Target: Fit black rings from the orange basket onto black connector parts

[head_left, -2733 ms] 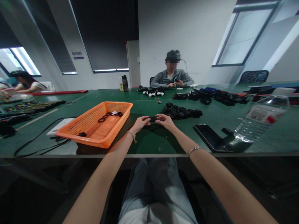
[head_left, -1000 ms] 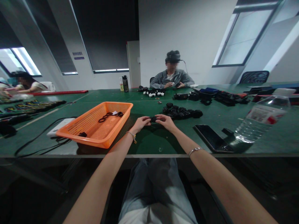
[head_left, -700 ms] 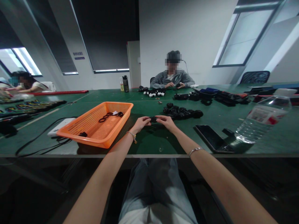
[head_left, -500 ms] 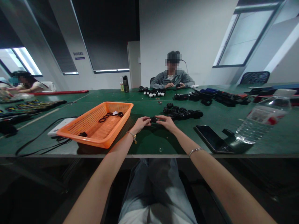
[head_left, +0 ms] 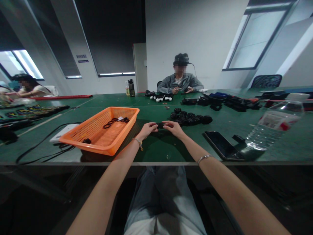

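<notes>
Between my two hands is a small black part [head_left: 160, 125], gripped from both sides just above the green table [head_left: 156, 148]. My left hand [head_left: 148, 129] pinches its left side with the fingertips. From the right, my right hand [head_left: 174, 128] closes its fingertips on the same part. A cluster of black round parts [head_left: 189, 118] lies just beyond my right hand. The orange basket [head_left: 111, 150] stands left of my left hand, with black rings [head_left: 110, 123] and a few small black pieces inside.
A phone [head_left: 221, 145] and a tilted-looking clear bottle [head_left: 271, 122] are at the right. Left of the basket lie a white power strip [head_left: 64, 132] and black cables. Across the table a person [head_left: 181, 81] sits behind black and white parts [head_left: 161, 97].
My hands and the black part have hardly moved. Across the table, the person's hands have shifted slightly and now look farther apart.
</notes>
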`<state>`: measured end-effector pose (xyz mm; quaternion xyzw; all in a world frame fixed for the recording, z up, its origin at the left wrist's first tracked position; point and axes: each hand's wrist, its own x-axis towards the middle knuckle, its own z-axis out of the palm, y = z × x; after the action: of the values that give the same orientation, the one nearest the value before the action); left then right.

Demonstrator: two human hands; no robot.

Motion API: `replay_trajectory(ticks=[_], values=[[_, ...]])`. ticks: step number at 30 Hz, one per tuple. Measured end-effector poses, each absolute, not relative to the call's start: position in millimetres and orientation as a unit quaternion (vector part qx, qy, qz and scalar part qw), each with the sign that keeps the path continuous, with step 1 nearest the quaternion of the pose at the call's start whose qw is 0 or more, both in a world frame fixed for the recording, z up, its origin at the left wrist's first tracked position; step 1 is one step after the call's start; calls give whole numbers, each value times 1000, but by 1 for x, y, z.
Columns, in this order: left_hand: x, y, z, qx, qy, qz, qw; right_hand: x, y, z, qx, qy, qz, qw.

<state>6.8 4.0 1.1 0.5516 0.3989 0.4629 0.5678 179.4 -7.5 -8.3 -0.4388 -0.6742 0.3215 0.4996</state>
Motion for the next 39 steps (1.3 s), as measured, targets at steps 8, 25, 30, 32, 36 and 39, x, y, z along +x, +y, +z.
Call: replay_trajectory(ticks=[8,25,30,32,36,39], values=[[7,5,0,560,400,459,562,180,-9,-7,-444,-665,344,492],[7,1,4,552,401,460,568,181,-6,-11,-432,-688,285,507],[7,2,4,555,398,459,569,179,-10,-7,-442,-688,295,494],[7,2,4,555,402,457,568,178,-10,-6,-446,-687,298,490],[8,2,3,560,400,454,565,178,-10,-6,-453,-676,312,490],[7,3,2,568,394,453,563,178,-9,-8,-448,-665,340,492]])
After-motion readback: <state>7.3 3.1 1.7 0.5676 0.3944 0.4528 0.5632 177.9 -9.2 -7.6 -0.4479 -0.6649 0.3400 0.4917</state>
